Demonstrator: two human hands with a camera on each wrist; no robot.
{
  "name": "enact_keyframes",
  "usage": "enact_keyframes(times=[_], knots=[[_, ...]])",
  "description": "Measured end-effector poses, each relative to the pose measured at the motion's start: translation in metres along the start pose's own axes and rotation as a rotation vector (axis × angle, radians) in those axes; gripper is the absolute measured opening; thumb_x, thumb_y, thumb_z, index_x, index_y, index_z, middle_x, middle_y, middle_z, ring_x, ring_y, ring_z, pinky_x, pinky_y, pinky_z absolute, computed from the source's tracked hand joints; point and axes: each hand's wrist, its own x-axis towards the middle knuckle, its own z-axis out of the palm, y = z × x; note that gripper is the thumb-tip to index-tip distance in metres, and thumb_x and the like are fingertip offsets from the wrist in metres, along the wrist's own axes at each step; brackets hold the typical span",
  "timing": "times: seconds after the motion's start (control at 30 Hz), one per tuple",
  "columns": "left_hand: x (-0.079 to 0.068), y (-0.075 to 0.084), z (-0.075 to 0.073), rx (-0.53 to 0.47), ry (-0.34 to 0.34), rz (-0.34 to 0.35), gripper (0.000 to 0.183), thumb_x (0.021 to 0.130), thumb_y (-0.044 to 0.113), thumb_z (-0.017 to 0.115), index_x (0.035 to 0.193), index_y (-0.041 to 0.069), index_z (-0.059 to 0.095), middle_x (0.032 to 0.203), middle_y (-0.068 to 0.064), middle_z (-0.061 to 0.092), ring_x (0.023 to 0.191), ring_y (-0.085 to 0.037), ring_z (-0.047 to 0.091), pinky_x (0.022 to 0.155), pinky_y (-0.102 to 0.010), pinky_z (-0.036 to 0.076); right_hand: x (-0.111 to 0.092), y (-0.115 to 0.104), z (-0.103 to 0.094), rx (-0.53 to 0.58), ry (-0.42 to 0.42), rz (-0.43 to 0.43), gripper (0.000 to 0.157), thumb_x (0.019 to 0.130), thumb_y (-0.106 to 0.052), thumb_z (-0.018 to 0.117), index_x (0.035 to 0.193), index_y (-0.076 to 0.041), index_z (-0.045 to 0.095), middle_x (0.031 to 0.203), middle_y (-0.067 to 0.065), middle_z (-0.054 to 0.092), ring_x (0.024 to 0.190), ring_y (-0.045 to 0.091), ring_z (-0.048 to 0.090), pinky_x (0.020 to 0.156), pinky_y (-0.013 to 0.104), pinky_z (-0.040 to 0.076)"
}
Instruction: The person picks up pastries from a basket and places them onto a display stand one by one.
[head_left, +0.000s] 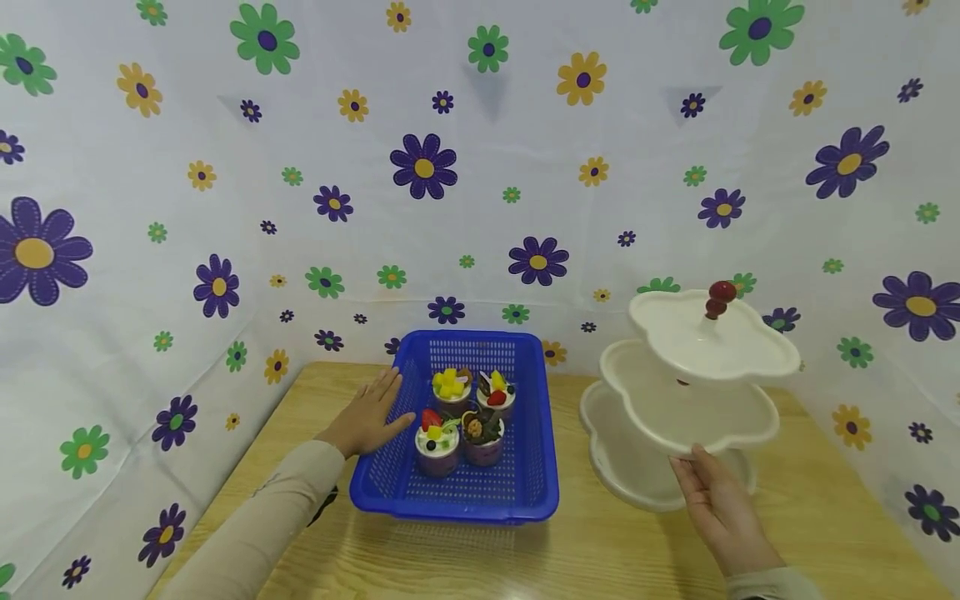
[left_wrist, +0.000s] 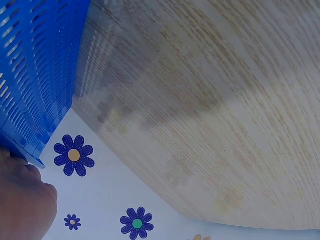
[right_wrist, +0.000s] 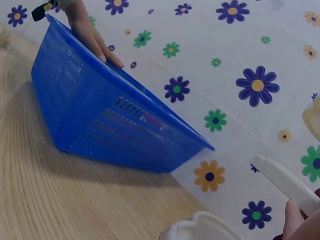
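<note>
A blue perforated plastic basket (head_left: 547, 450) sits on the table with several toy dessert cups (head_left: 437, 454) inside, topped with fruit and cream. My left hand (head_left: 371, 414) rests on its left rim, fingers extended and thumb spread inward. To the right stands a white three-tier serving stand (head_left: 697, 417) with scalloped trays and a dark red knob (head_left: 722, 292). With the thumb at the edge and the fingers beneath, my right hand (head_left: 720, 508) pinches the front rim of the middle tray. The right wrist view shows that thumb (right_wrist: 292, 217) against a white tray edge.
The wooden table (head_left: 600, 550) carries both basket and stand. A white cloth (head_left: 480, 225) printed with flowers rises behind the table and along both sides. The bottom tray (head_left: 630, 475) reaches out leftward, with a strip of table between it and the basket.
</note>
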Motion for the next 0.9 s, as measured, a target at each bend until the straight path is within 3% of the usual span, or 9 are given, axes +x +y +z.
enact_keyframes(times=[0.33, 0.67, 0.9], knots=[[-0.001, 0.000, 0.000, 0.003, 0.005, 0.008, 0.078, 0.098, 0.050, 0.042, 0.151, -0.003, 0.019, 0.158, -0.019, 0.014, 0.145, -0.039, 0.011, 0.115, -0.058, 0.012, 0.005, 0.022, 0.015, -0.018, 0.140, 0.076, 0.014, 0.099, -0.005, 0.046, 0.095, -0.003, 0.059, 0.102, 0.004, 0.056, 0.094, 0.015, 0.064, 0.109, 0.019, 0.030], [-0.001, 0.000, 0.001, 0.004, 0.024, 0.018, 0.075, 0.099, 0.043, 0.046, 0.149, -0.006, 0.021, 0.157, -0.022, 0.016, 0.144, -0.041, 0.013, 0.114, -0.059, 0.013, 0.010, 0.041, 0.023, -0.020, 0.081, 0.053, 0.017, 0.099, -0.001, 0.044, 0.096, -0.001, 0.061, 0.100, 0.009, 0.064, 0.095, 0.017, 0.068, 0.108, 0.022, 0.032], [-0.003, 0.004, -0.004, 0.009, 0.002, 0.002, 0.076, 0.099, 0.046, 0.043, 0.150, -0.005, 0.020, 0.158, -0.021, 0.014, 0.145, -0.040, 0.012, 0.115, -0.058, 0.012, 0.013, 0.050, 0.025, -0.028, 0.071, 0.032, 0.018, 0.099, -0.002, 0.045, 0.093, -0.001, 0.062, 0.096, 0.008, 0.066, 0.094, 0.015, 0.068, 0.103, 0.022, 0.039]])
